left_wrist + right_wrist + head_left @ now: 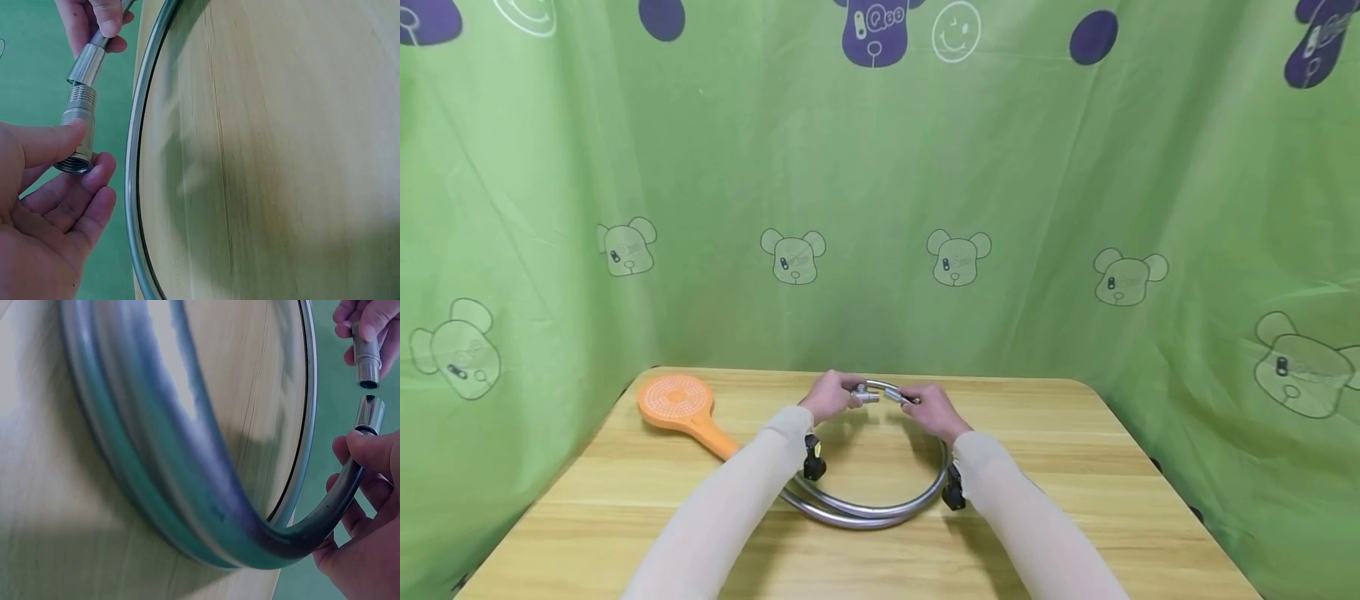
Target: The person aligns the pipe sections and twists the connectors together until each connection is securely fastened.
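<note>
My left hand [829, 395] pinches a short silvery threaded pipe fitting [82, 99] between thumb and fingers. Its outer thread points at the end of a metal shower hose [880, 510], which my right hand [934, 410] grips just behind a conical nut [370, 414]. A small gap between thread and nut shows in the right wrist view. The hose loops in shiny coils on the table, below and between the forearms. An orange shower head [676, 398] lies face up to the left, its handle end hidden behind the left sleeve.
The wooden table [1075, 500] spreads out under both arms, its far edge just behind the hands. A green curtain [880, 325] printed with bear heads hangs behind and on both sides. Black wrist cameras sit under both cuffs.
</note>
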Motion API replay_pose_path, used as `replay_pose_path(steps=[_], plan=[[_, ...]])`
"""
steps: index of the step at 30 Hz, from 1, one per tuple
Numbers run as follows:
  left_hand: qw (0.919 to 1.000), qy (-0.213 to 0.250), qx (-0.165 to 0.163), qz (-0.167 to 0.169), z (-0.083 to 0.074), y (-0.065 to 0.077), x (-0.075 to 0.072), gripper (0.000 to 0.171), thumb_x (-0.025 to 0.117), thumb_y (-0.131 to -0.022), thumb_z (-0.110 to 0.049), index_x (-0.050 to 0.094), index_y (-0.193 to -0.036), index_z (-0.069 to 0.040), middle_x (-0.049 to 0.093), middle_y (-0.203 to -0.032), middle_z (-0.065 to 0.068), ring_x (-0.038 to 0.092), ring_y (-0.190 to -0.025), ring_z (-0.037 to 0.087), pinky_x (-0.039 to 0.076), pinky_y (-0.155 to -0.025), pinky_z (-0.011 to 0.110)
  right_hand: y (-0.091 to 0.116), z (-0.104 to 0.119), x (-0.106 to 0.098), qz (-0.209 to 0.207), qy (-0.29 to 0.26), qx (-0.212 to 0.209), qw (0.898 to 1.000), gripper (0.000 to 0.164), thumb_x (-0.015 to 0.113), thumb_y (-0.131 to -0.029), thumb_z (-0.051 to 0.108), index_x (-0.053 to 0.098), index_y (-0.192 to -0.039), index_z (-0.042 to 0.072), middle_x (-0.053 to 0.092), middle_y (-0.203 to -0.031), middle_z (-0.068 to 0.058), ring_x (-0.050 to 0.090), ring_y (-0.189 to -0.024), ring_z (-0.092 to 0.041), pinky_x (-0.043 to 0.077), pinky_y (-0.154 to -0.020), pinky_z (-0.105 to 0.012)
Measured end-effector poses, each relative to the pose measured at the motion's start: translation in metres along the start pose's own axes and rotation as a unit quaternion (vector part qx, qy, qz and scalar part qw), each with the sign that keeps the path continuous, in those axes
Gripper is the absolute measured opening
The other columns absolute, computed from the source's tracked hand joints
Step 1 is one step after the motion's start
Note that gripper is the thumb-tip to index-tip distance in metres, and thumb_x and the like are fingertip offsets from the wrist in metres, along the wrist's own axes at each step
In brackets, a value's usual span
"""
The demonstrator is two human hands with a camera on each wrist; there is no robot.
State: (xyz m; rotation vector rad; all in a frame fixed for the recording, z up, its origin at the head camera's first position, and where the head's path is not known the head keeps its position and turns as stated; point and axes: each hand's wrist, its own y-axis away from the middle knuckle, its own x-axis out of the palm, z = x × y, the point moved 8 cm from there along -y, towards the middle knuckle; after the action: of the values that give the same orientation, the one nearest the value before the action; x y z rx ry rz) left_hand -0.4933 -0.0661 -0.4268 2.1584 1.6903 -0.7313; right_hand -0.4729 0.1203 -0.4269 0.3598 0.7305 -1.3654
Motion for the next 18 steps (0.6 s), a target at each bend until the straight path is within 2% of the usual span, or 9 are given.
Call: replay_pose_path(steps=[3, 7, 10, 18], plan=[[1.0, -0.005, -0.001, -0.001, -0.002, -0.0002, -0.0007, 0.05, 0.075, -0.082, -0.001, 0.068, -0.131, -0.012, 0.073, -0.121, 0.011, 0.065, -0.101, 0.023, 0.055, -0.09, 0.038, -0.0012, 0.0017, 0.0032, 0.005, -0.001, 0.0, 1.0, 0.037, 0.067, -0.089, -0.004, 0.067, -0.126, -0.001, 0.067, -0.126, -0.024, 0.06, -0.084, -0.02, 0.048, -0.064, -0.025], [0.9999, -0.016, 0.002, -0.002, -0.0055, 0.0014, -0.0013, 0.051, 0.076, -0.081, -0.001, 0.068, -0.131, -0.011, 0.072, -0.121, 0.013, 0.065, -0.099, 0.023, 0.054, -0.084, 0.034, -0.0002, 0.005, 0.0038, 0.006, 0.01, -0.006, 1.0, 0.037, 0.067, -0.088, -0.004, 0.068, -0.125, -0.002, 0.069, -0.123, -0.024, 0.064, -0.09, -0.024, 0.054, -0.074, -0.031], [0.9997, -0.025, 0.004, 0.0, -0.0073, 0.0023, -0.0006, 0.051, 0.076, -0.081, -0.001, 0.068, -0.13, -0.01, 0.072, -0.121, 0.013, 0.065, -0.1, 0.023, 0.054, -0.085, 0.035, 0.0013, 0.0078, 0.0039, 0.011, 0.024, -0.012, 1.0, 0.036, 0.066, -0.089, -0.004, 0.068, -0.125, -0.002, 0.069, -0.121, -0.024, 0.064, -0.093, -0.024, 0.056, -0.079, -0.035], [0.9998, -0.012, 0.007, 0.012, -0.0063, 0.0013, 0.0024, 0.05, 0.074, -0.083, 0.0, 0.066, -0.132, -0.008, 0.069, -0.128, 0.013, 0.064, -0.115, 0.031, 0.052, -0.102, 0.048, 0.0048, 0.007, 0.006, 0.035, 0.02, 0.0, 0.999, 0.038, 0.064, -0.091, -0.003, 0.066, -0.129, 0.0, 0.069, -0.122, -0.023, 0.057, -0.079, -0.019, 0.05, -0.064, -0.026]])
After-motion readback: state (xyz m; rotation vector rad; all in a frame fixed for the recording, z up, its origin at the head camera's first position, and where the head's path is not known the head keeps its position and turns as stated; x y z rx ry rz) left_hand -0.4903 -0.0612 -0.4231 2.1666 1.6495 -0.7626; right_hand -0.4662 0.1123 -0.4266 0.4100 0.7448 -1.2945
